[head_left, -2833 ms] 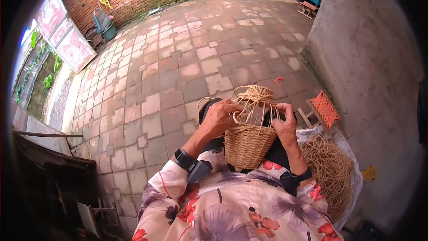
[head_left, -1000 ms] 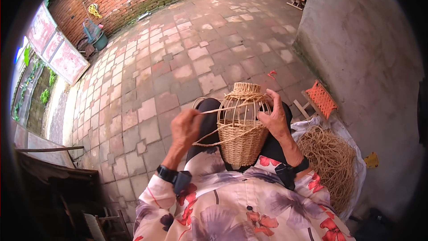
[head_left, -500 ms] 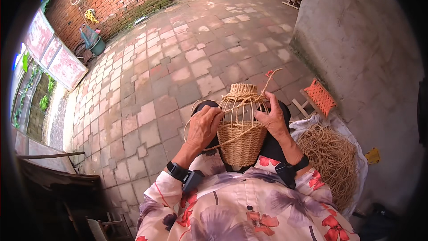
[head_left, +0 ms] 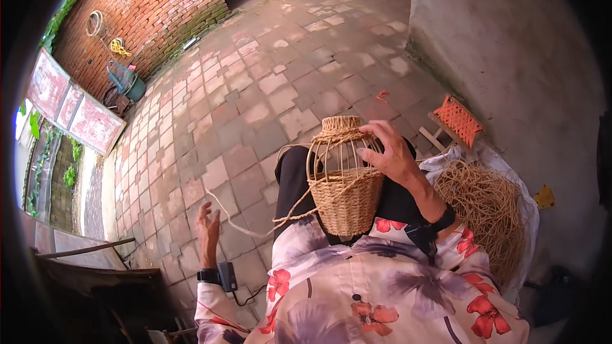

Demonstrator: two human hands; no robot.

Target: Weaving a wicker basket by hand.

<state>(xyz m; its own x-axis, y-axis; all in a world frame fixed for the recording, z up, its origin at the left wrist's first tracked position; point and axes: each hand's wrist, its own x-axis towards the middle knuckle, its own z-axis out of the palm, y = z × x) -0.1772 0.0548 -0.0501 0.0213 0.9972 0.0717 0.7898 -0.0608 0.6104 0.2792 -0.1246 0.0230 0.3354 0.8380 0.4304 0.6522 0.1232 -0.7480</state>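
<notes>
basket (head_left: 347,205) sits upright on the lap between the knees, neck (head_left: 340,125) up. lower body is woven closed; neck is woven too. band between is bare upright ribs (head_left: 341,159) with gaps showing.

right hand (head_left: 394,155) is at the basket's right shoulder, thumb by the ribs, forefinger near the base of the neck, thumb and fingers well parted. reads as steadying; can't tell if it has real grip on a rib or just rests there.

left hand (head_left: 208,230) is out to the left, well apart from the basket, fingers loosely spread, nothing seen in them. a working strand (head_left: 279,220) leaves the left side of the woven part and arcs out, its loose end just past the left fingertips. don't see it pinched.

step in hand, my read: weaving the strand round the ribs, at the point of drawing slack through. next move calls for the left fingers to catch the strand near its end, pull it snug against the woven edge, then feed it past the next rib, right hand bracing so the ribs don't splay.

spare strands (head_left: 478,213) heap in the white sack (head_left: 524,200) to the right.
</notes>
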